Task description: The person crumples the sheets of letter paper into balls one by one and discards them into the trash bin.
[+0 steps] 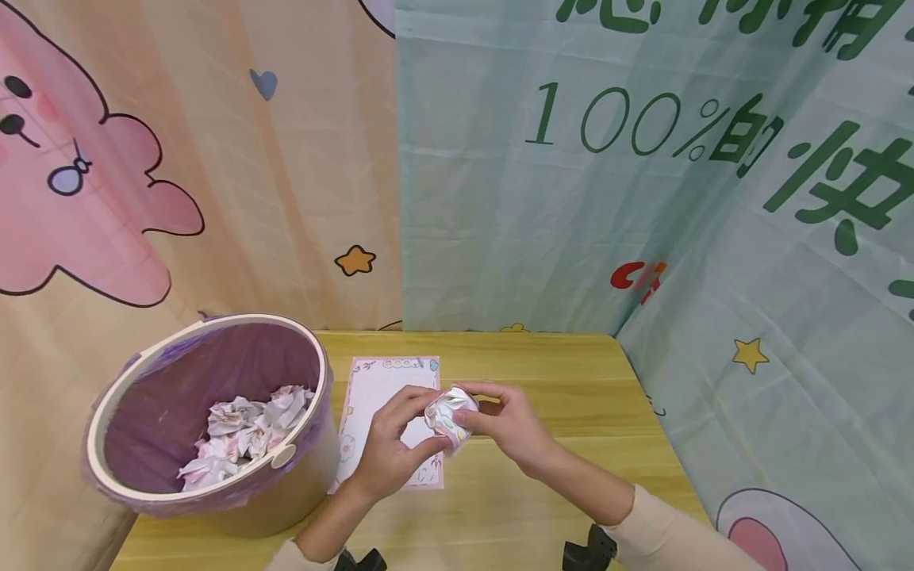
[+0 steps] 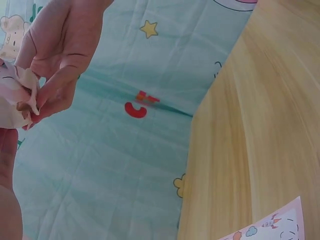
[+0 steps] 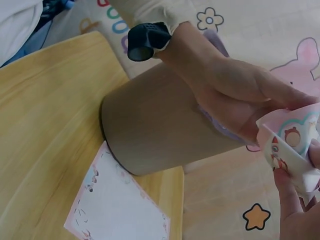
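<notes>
Above the table, a crumpled sheet of paper [image 1: 448, 414] with pastel print is held between both hands. My left hand [image 1: 395, 448] grips its left side, the thumb along the lower edge. My right hand [image 1: 516, 426] pinches the ball from the right, thumb in front and fingers behind. In the right wrist view the crumpled paper [image 3: 292, 142] shows folds and a printed bear. Below the hands lies a flat sheet of paper [image 1: 371, 396] with a pink decorated border, partly hidden by the left hand.
At the left of the wooden table [image 1: 557, 492] stands a beige bin [image 1: 286, 496] lined with a purple bag. Several crumpled papers [image 1: 239, 428] lie inside it. Printed curtains [image 1: 500, 238] hang behind the table and along its right side.
</notes>
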`<state>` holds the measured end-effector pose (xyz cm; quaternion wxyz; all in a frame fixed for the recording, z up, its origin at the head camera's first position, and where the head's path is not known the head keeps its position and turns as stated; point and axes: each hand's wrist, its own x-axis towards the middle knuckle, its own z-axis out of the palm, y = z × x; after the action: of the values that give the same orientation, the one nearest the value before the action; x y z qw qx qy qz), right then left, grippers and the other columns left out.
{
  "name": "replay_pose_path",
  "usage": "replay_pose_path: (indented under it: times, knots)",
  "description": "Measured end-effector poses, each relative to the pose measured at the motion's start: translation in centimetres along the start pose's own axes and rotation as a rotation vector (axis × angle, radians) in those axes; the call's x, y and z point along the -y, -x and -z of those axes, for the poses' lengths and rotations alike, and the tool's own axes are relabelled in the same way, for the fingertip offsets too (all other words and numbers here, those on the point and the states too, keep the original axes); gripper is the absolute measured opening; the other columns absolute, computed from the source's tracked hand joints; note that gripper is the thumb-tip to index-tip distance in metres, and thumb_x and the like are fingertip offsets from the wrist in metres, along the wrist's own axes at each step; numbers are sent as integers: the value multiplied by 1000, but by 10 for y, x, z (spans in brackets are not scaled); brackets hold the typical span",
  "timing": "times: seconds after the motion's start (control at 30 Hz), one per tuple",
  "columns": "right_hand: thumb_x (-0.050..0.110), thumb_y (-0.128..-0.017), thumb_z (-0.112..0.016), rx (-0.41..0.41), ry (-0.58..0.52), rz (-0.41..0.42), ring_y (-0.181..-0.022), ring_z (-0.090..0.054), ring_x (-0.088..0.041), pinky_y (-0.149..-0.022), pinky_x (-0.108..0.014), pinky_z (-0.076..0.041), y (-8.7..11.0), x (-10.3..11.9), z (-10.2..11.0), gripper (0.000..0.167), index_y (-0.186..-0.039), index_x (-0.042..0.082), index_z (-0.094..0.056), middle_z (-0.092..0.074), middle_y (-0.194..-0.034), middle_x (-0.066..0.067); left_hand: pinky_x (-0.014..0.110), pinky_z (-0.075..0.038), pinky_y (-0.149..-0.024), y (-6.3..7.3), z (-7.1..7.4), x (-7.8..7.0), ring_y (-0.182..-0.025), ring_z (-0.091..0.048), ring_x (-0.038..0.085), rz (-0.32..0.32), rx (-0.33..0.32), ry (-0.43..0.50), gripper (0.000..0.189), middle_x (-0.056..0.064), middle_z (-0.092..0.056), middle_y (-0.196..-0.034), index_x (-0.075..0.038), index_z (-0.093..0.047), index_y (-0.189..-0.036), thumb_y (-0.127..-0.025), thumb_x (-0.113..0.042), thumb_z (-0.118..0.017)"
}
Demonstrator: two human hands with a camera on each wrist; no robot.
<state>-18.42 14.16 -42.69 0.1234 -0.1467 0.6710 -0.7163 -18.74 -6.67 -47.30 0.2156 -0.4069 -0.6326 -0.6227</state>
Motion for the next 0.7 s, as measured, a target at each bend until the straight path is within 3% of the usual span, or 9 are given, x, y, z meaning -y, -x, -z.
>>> replay_pose_path:
  times: [0.23, 0.4, 0.5, 0.7]
  knots:
    - [-2, -91, -77, -8, 70, -19, -94, -71, -28, -78, -38, -63, -1, 4, 4, 41, -130, -9, -66, -66, -121, -19, 32, -58, -90, 0, 3, -1, -104, -65, 22, 59, 17, 84, 52, 20, -63, -114, 9, -66, -127, -86, -16, -84]
    - [-3, -88, -79, -49, 159, 56, -84, -70, -24, -72, -32, -62, -2, 2, 0, 36, -123, -8, -71, -69, -106, -18, 27, -59, -82, -1, 1, -1, -95, -65, 19, 112, -45, 126, 33, 17, -64, -103, 6, -70, -114, -84, 12, -80]
    - [-4, -87, -80, -63, 182, 68, -81, -69, -21, -71, -31, -62, -3, 0, -4, 35, -121, -10, -72, -69, -100, -16, 24, -58, -76, -1, -1, 0, -86, -63, 17, 144, -81, 147, 23, 14, -64, -93, 3, -71, -102, -85, 19, -73]
    - [-7, -91, -74, -2, 157, 61, -94, -70, -25, -78, -35, -62, -1, 0, -1, 37, -127, -9, -69, -67, -115, -18, 22, -56, -79, 0, 2, 5, -87, -63, 17, 199, -106, 266, 12, 10, -64, -90, 3, -69, -93, -91, 15, -69]
